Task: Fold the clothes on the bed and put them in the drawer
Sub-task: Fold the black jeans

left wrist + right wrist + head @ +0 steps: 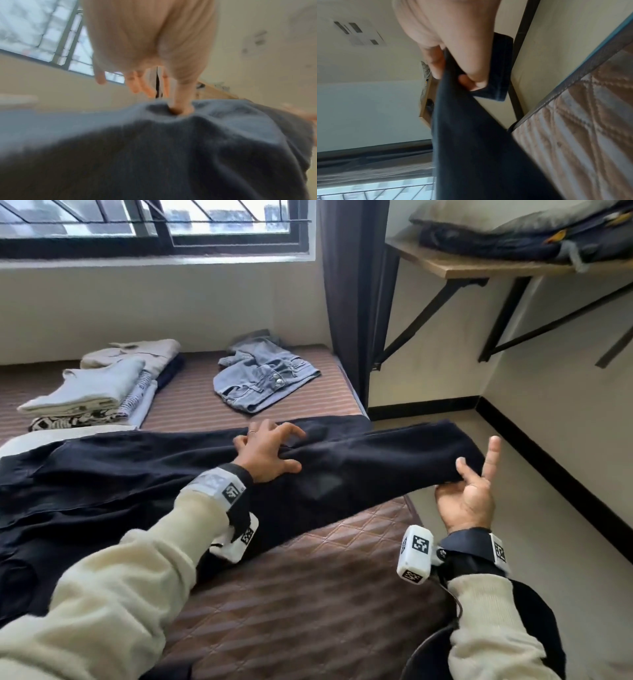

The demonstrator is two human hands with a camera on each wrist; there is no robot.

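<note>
Black trousers (137, 474) lie stretched across the brown quilted mattress (325, 559), one leg reaching past the bed's right edge. My left hand (274, 453) sits on the middle of that leg, its curled fingers and thumb bunching a fold of cloth; in the left wrist view the thumb (181, 106) digs into the puckered fabric (154, 148). My right hand (469, 487) is palm up beyond the bed edge and holds the leg's end off the bed, one finger sticking out straight. In the right wrist view the right hand (462, 75) pinches the hem (496, 81).
A stack of folded clothes (102, 385) sits at the bed's back left, with a crumpled light-blue denim garment (263, 374) beside it. A wall shelf (496, 266) with folded items hangs at the upper right, next to a dark curtain (356, 285). Bare floor (513, 508) runs along the right.
</note>
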